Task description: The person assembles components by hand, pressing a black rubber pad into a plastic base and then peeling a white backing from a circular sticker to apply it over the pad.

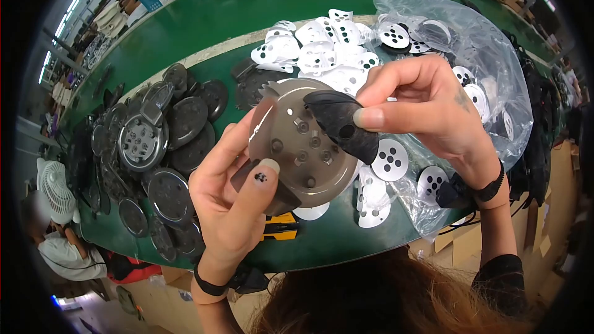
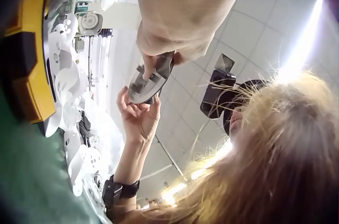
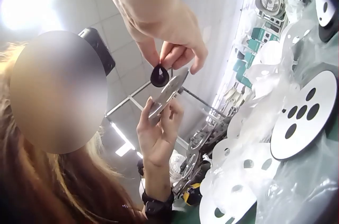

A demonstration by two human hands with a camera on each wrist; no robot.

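Observation:
My left hand (image 1: pixel 232 188) grips a round, smoky translucent plastic disc (image 1: pixel 312 176) by its left side, thumb across the near face. Studs and small holes mark the disc's middle. A black flexible sheet (image 1: pixel 337 125) with a dark hole is pinched between the thumb and fingers of my right hand (image 1: pixel 427 102); it bends over the disc's upper right part. In the right wrist view the black sheet (image 3: pixel 159 76) looks curled into a loop beside the disc (image 3: pixel 170 93). The left wrist view shows the disc (image 2: pixel 142 93) between both hands.
Dark round discs (image 1: pixel 142 142) lie piled on the green table (image 1: pixel 334 241) at left. White perforated sheets (image 1: pixel 322 49) lie behind the hands, and a clear plastic bag (image 1: pixel 495 31) holds more discs at right. A yellow-and-black tool (image 1: pixel 281 227) lies near the front edge. A person (image 1: pixel 68 256) is at far left.

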